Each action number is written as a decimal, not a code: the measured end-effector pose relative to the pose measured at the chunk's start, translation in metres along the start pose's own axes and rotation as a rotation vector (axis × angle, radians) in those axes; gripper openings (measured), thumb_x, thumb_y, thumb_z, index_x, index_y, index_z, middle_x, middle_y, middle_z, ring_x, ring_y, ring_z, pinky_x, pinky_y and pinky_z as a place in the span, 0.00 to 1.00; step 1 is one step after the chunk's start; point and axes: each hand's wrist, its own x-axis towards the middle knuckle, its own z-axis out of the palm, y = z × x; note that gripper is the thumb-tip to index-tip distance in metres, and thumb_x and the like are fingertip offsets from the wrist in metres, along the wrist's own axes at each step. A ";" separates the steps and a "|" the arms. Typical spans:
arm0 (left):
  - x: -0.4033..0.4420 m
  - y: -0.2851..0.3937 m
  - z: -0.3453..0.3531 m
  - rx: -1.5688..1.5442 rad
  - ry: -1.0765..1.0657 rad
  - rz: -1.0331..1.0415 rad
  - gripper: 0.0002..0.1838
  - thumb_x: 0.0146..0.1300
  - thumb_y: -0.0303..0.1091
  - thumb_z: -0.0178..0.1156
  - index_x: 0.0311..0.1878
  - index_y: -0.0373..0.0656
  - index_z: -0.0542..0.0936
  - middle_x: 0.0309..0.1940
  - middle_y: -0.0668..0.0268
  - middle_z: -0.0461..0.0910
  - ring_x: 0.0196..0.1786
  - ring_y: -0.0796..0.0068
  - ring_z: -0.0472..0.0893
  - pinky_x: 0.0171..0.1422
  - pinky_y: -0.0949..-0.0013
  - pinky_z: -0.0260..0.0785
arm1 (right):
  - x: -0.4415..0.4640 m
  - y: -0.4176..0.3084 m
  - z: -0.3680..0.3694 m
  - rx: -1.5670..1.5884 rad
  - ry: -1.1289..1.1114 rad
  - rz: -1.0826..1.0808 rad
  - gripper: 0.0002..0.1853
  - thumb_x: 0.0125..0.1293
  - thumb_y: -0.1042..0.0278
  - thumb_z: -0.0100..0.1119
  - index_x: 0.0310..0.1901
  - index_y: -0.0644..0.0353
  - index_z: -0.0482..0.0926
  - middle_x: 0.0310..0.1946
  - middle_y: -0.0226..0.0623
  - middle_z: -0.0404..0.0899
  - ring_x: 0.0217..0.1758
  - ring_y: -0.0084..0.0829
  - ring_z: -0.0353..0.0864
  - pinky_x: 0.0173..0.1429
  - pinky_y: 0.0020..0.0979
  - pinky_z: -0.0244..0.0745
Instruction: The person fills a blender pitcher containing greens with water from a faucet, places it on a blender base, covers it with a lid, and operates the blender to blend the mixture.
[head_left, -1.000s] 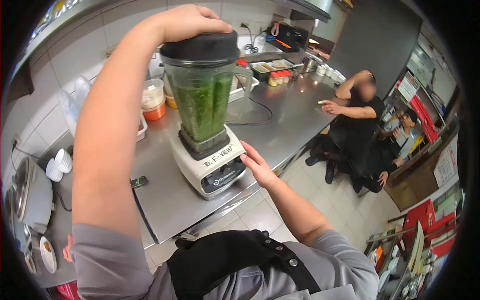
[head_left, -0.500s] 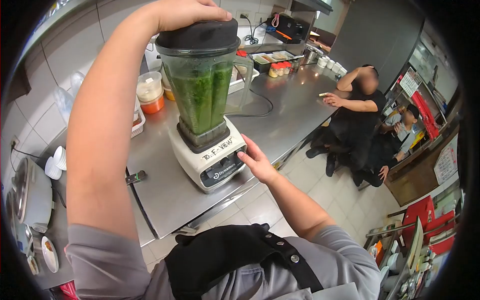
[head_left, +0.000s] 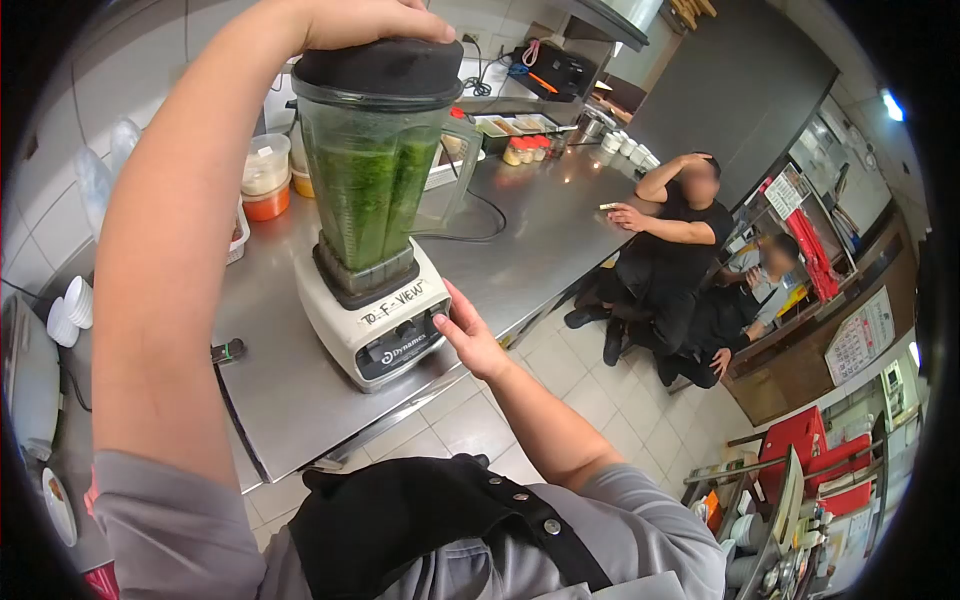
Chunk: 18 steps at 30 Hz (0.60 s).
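Observation:
A blender stands on the steel counter, its white base (head_left: 345, 315) marked "TO F-VIEW" and "Dynamex". Its clear jar (head_left: 375, 190) holds a chopped or blended green mixture, with liquid at the bottom hard to distinguish. Across the black lid (head_left: 380, 68) lies my left hand (head_left: 375, 22), palm down and flat; part of it is cut off by the frame's top. My right hand (head_left: 468, 335) grips the right side of the base, thumb at the edge of the control panel (head_left: 405, 345) and fingers partly hidden behind the side.
Tubs with orange contents (head_left: 265, 190) stand left of the jar. A black cord (head_left: 490, 225) runs behind it over the counter (head_left: 540, 220). Red-lidded jars (head_left: 527, 150) sit farther back. Two seated people are at the right, one with an arm on the counter edge. A rice cooker (head_left: 30, 370) is at far left.
My view has shifted, so the blender and counter appear farther left. Both hands keep their places on the lid and the base.

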 end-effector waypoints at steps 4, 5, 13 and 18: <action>0.015 -0.016 0.011 0.002 0.035 0.046 0.34 0.58 0.65 0.61 0.56 0.46 0.83 0.49 0.59 0.83 0.52 0.65 0.81 0.59 0.65 0.70 | -0.001 0.002 0.000 0.004 0.017 0.016 0.36 0.74 0.68 0.56 0.78 0.59 0.50 0.76 0.42 0.57 0.79 0.34 0.53 0.79 0.34 0.50; 0.017 -0.020 0.012 -0.003 0.028 0.036 0.34 0.58 0.65 0.61 0.56 0.46 0.82 0.49 0.59 0.83 0.52 0.64 0.81 0.59 0.65 0.70 | -0.001 0.002 0.001 0.006 0.021 0.010 0.36 0.74 0.67 0.56 0.78 0.59 0.50 0.76 0.42 0.57 0.79 0.34 0.53 0.79 0.34 0.50; 0.015 -0.016 0.008 -0.028 -0.004 -0.002 0.38 0.57 0.66 0.61 0.60 0.43 0.80 0.53 0.57 0.81 0.56 0.63 0.79 0.63 0.64 0.68 | -0.001 -0.011 -0.009 0.104 0.016 0.184 0.35 0.78 0.54 0.48 0.77 0.61 0.50 0.76 0.40 0.58 0.79 0.34 0.54 0.80 0.36 0.48; 0.020 -0.022 0.008 -0.013 -0.020 0.035 0.37 0.58 0.64 0.62 0.60 0.44 0.80 0.53 0.57 0.81 0.55 0.63 0.79 0.62 0.65 0.68 | 0.004 0.028 -0.033 -0.644 0.353 -0.017 0.26 0.75 0.49 0.49 0.65 0.58 0.74 0.65 0.49 0.72 0.71 0.47 0.68 0.73 0.43 0.62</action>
